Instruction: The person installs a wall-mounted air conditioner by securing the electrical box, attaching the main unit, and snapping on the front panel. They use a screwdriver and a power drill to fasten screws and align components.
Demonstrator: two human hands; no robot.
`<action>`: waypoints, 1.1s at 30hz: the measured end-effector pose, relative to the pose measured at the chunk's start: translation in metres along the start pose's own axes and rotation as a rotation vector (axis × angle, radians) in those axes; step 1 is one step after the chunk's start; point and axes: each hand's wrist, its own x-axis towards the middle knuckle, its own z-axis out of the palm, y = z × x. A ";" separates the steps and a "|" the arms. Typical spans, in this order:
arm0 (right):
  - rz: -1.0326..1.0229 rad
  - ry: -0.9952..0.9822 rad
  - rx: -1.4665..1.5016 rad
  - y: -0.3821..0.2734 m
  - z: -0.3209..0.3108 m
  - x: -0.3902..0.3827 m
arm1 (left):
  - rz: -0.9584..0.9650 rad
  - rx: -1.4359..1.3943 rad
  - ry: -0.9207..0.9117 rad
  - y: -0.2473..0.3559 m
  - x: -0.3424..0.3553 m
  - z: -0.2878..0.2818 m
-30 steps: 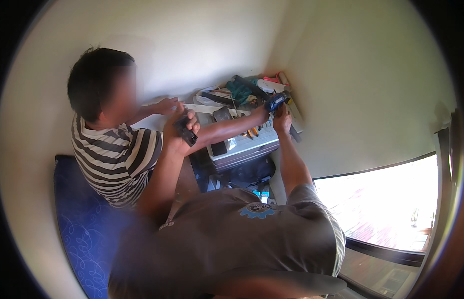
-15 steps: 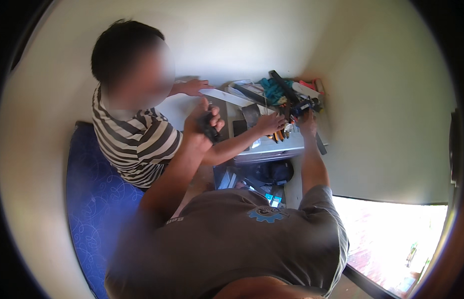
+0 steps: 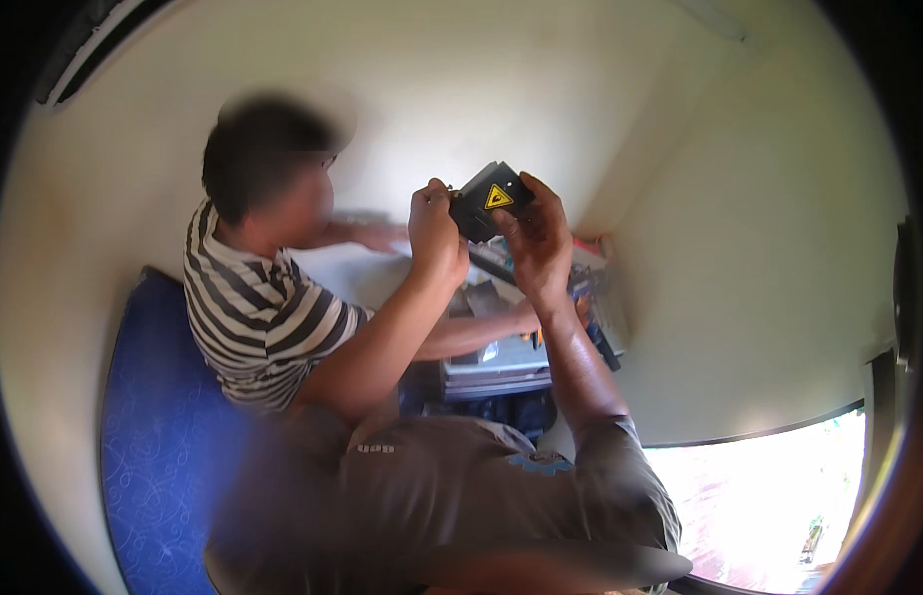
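Note:
My left hand (image 3: pixel 437 226) and my right hand (image 3: pixel 541 233) are both closed on a small black box (image 3: pixel 473 203), raised above the table (image 3: pixel 496 382). A yellow triangular sticker is on the box's visible face; my right thumb lies against its lower part, while my left fingers grip the other end. Below my hands, a blurred jumble of tools and dark strips (image 3: pixel 605 352) lies on the table, partly hidden by my arms.
A person in a striped shirt (image 3: pixel 248 337) is at the left, one forearm stretched under my hands toward the tools. A blue patterned padded panel (image 3: pixel 149 426) stands behind them. Pale walls meet at the back; a bright low window (image 3: pixel 759 496) is at lower right.
My right hand has left the blue tool it held and now grips the black box with my left hand. Both hands have risen from the table.

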 end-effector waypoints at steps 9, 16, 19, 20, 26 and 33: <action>-0.824 -0.053 -0.575 -0.132 0.007 0.107 | 0.866 0.729 -0.212 0.155 0.038 0.128; -1.007 -0.058 -0.691 -0.189 0.060 0.174 | 1.150 1.158 -0.101 0.281 0.055 0.194; -0.969 0.106 -0.743 -0.205 0.098 0.211 | 1.328 0.888 0.104 0.314 0.064 0.197; -0.925 0.150 -0.709 -0.210 0.110 0.226 | 1.347 0.639 0.127 0.318 0.067 0.195; -0.780 0.309 -0.594 -0.237 0.154 0.300 | 1.048 0.466 -0.273 0.325 0.091 0.193; -0.733 0.266 -0.650 -0.251 0.183 0.330 | 1.008 0.595 -0.370 0.355 0.133 0.195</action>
